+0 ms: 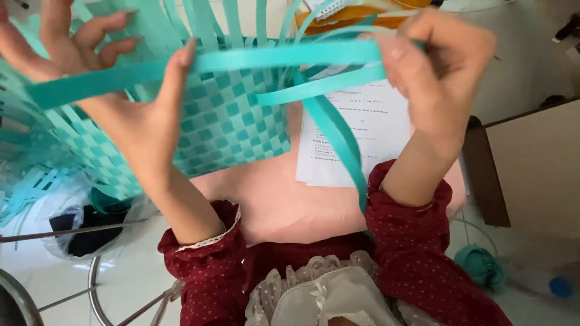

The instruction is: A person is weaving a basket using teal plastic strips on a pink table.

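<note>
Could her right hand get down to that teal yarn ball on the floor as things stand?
Probably not right away: the right hand is raised and pinching the teal strip, while the yarn ball lies low on the floor beside her right sleeve.

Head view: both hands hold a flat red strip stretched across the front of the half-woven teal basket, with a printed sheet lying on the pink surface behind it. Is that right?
Not quite: the strip is teal, not red; red is only the sleeves' colour. The head view shows the left hand and right hand holding it across the half-woven teal basket, with the printed sheet on the pink surface.
</note>
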